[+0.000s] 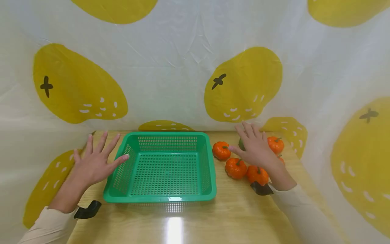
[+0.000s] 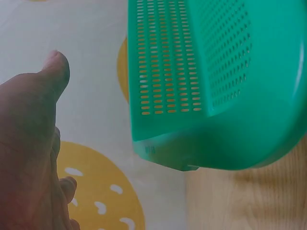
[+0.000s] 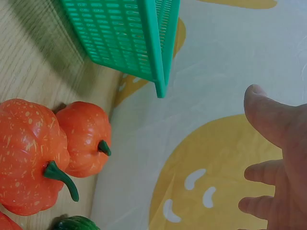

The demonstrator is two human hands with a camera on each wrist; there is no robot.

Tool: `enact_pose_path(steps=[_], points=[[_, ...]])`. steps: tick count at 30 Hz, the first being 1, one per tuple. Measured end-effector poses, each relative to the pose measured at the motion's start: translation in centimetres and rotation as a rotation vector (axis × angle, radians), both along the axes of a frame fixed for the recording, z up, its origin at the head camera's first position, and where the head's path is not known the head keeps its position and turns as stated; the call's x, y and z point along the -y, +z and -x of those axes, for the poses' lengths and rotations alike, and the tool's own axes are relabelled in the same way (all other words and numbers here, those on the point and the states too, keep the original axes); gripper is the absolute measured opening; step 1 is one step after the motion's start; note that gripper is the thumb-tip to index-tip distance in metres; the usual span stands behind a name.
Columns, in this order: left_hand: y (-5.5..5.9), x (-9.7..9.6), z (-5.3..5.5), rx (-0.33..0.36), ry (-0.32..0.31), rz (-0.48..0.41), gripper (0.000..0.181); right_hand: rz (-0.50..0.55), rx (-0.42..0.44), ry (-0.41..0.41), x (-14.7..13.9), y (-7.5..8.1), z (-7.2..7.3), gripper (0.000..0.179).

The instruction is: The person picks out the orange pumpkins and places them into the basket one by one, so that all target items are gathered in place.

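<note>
A: Left hand [image 1: 94,166]?
B: Spread wide, holding nothing; right hand [image 1: 256,148] likewise.
A: Progress?
B: Seemingly none: the green basket [image 1: 140,199] sits empty on the bench [image 1: 210,222]; the orange pumpkins [image 1: 236,168] lie to its right, all probably left to load.

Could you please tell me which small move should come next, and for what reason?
I would probably bring the right hand to the orange pumpkin nearest the green perforated basket. The right hand is spread and holds nothing, its thumb appears close to that pumpkin in the head view, and no pumpkin lies inside the basket.
</note>
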State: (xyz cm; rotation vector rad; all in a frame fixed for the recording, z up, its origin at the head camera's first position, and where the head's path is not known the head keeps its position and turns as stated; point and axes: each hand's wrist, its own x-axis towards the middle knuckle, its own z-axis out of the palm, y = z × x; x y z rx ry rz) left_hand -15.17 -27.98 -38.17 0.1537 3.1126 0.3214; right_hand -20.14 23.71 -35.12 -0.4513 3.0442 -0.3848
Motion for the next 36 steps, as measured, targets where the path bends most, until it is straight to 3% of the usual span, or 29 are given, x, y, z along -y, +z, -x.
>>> enact_pose_path(steps=[16, 36], points=[[-0.7, 0.5, 0.0, 0.004, 0.022, -0.006, 0.090, 0.001, 0.011, -0.013, 0.0, -0.8, 0.5, 0.090], [-3.0, 1.1, -0.5, 0.015, 0.043, -0.046, 0.090, 0.003, 0.079, -0.009, -0.5, -2.7, 1.7, 0.091]])
